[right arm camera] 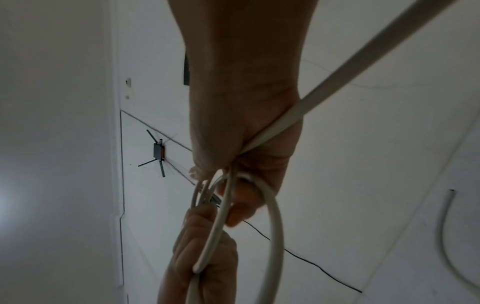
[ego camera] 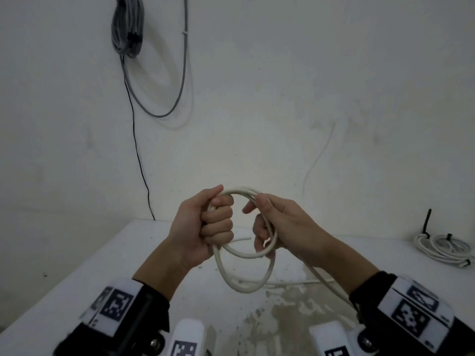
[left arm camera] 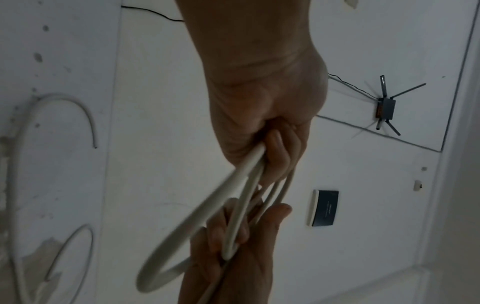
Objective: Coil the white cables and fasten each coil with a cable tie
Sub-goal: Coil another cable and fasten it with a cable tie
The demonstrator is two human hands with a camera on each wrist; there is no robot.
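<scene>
A white cable [ego camera: 241, 255] hangs in loops between both hands above the white table [ego camera: 77, 273]. My left hand [ego camera: 205, 222] grips the gathered loops in a fist, thumb on top. My right hand [ego camera: 277, 224] holds the far side of the coil with its fingers curled round the strands, and the free length runs from it down to the right past my wrist. In the left wrist view the loops [left arm camera: 233, 197] pass from the left hand [left arm camera: 270, 127] to the right hand [left arm camera: 233, 257]. The right wrist view shows the cable [right arm camera: 275, 216] looped beneath the right hand [right arm camera: 244, 148].
A coiled white cable [ego camera: 444, 249] with black ties lies at the table's right back edge. Another loose white cable [ego camera: 290, 281] lies on the table under my hands. Grey cables [ego camera: 128, 24] hang on the wall. A black router [left arm camera: 385, 107] is fixed to a wall.
</scene>
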